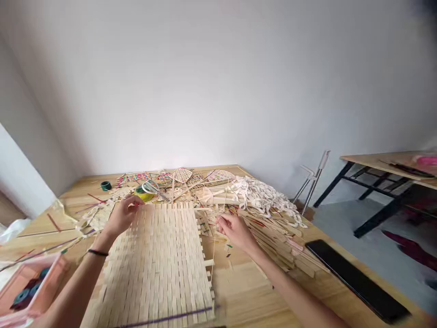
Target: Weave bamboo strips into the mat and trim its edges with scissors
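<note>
Closest to you, a purple strip (170, 317) runs crosswise over the near part of the pale woven mat (160, 259), whose dark tone makes its line easy to follow against the light weave. The mat lies flat on the wooden table (242, 287) in front of you, between your forearms, so the table seems to back the whole weave. At your left, the pink box (51, 284) stands open, its round contents within view; at your right, the long black object (357, 280) lies beside the work rather than on it.

Farther up, a short pale piece juts from the mat's right edge. Your right hand (235, 230) is just beyond that edge, fingertips together on a thin strip (213, 255), which extends above and below the pinch; holding it midway probably steadies both ends. Your left hand (121, 218) is at the far left corner, thumb and forefinger close, perhaps to steady the weave; you can't tell from here whether anything is between them.

Past your hands, the scissors (150, 187) rest by the yellow roll (145, 197), near enough to reach. Loose wooden strips (269, 241) and curly white strips (266, 198) pile to the right, off the weave, with patterned woven pieces (180, 175) toward the wall.
</note>
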`<state>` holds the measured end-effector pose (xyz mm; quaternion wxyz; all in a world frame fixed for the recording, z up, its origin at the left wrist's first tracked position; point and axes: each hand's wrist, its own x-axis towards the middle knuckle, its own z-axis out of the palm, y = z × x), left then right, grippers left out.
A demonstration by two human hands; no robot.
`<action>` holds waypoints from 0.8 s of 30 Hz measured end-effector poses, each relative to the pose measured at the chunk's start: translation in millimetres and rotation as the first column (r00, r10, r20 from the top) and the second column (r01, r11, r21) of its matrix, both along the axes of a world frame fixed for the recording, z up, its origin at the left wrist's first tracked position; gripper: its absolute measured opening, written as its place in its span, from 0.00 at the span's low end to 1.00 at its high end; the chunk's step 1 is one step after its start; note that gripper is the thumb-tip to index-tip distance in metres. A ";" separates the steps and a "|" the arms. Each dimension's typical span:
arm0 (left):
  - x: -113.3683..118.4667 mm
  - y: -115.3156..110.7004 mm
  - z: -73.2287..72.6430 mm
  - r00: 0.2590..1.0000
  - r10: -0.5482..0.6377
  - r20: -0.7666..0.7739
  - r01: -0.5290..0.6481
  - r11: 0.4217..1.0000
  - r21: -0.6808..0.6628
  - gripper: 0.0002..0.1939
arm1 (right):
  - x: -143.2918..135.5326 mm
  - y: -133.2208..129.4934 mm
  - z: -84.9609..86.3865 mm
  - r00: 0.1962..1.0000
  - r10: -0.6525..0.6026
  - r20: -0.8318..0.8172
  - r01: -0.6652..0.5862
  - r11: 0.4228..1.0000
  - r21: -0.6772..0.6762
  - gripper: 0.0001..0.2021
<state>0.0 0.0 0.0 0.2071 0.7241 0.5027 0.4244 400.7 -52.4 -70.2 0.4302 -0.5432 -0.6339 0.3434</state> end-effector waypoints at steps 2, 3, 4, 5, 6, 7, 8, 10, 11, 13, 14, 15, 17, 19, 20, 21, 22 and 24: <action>-1.4 -6.1 7.9 1.000 -0.006 0.021 0.005 1.000 0.026 0.10 | -6.3 -2.0 -4.1 0.999 -0.004 -0.049 -0.001 0.996 -0.084 0.35; -2.2 -9.4 12.2 0.999 -0.014 0.032 0.013 0.999 0.039 0.10 | -10.1 -2.9 -5.0 0.995 0.003 -0.096 -0.014 0.993 -0.120 0.35; -2.9 -12.9 16.8 0.999 -0.027 0.043 0.025 0.998 0.054 0.10 | -14.7 -3.7 -4.7 0.986 0.011 -0.169 -0.038 0.987 -0.157 0.34; -3.6 -16.7 21.8 0.997 -0.047 0.063 0.043 0.997 0.069 0.10 | -20.1 -4.3 -3.0 0.963 0.021 -0.269 -0.075 0.978 -0.192 0.34; -4.3 -21.1 27.2 0.994 -0.071 0.079 0.064 0.994 0.085 0.09 | -26.2 -4.7 0.0 0.927 0.041 -0.373 -0.128 0.969 -0.213 0.32; -4.7 -26.2 32.9 0.992 -0.095 0.089 0.085 0.991 0.103 0.09 | -32.9 -4.8 4.3 0.880 0.057 -0.471 -0.174 0.962 -0.209 0.31; -4.9 -32.0 38.8 0.990 -0.114 0.086 0.103 0.987 0.122 0.08 | -39.9 -4.7 9.7 0.829 0.083 -0.554 -0.221 0.957 -0.188 0.30; -4.5 -46.5 51.2 0.990 -0.124 0.069 0.110 0.978 0.177 0.08 | -53.7 -3.9 22.6 0.734 0.139 -0.665 -0.292 0.948 -0.124 0.29; -3.8 -54.9 57.4 0.991 -0.122 0.054 0.109 0.971 0.211 0.08 | -59.9 -3.6 29.9 0.700 0.162 -0.696 -0.318 0.943 -0.101 0.29; -2.0 -73.2 69.5 0.994 -0.109 0.017 0.100 0.955 0.279 0.10 | -69.8 -3.4 45.2 0.668 0.171 -0.725 -0.341 0.935 -0.093 0.32; -1.3 -82.3 75.2 0.995 -0.100 -0.015 0.100 0.944 0.315 0.11 | -73.3 -3.5 52.9 0.666 0.158 -0.729 -0.336 0.936 -0.104 0.34; -1.0 -90.8 80.8 0.995 -0.082 -0.051 0.095 0.933 0.346 0.11 | -75.8 -3.5 60.4 0.670 0.144 -0.728 -0.329 0.937 -0.118 0.36; -3.1 -104.8 91.3 0.991 -0.051 -0.123 0.097 0.911 0.401 0.12 | -78.2 -2.3 73.5 0.684 0.142 -0.715 -0.320 0.940 -0.119 0.36; -9.5 -112.8 100.1 0.987 -0.001 -0.163 0.074 0.895 0.440 0.10 | -78.3 1.7 82.9 0.694 0.176 -0.698 -0.336 0.937 -0.098 0.33; -14.2 -114.2 103.5 0.988 0.049 -0.147 0.024 0.889 0.458 0.08 | -77.8 4.7 85.9 0.697 0.198 -0.689 -0.346 0.935 -0.081 0.31; -19.6 -114.0 105.8 0.988 0.103 -0.113 -0.040 0.890 0.454 0.07 | -77.0 8.2 87.8 0.700 0.220 -0.680 -0.355 0.933 -0.064 0.29; -25.3 -112.3 107.0 0.987 0.150 -0.066 -0.110 0.905 0.410 0.08 | -76.1 11.8 88.7 0.702 0.238 -0.671 -0.360 0.932 -0.046 0.27; -36.0 -105.8 105.3 0.984 0.173 0.035 -0.177 0.961 0.212 0.15 | -73.9 18.5 88.7 0.709 0.261 -0.655 -0.362 0.932 -0.019 0.24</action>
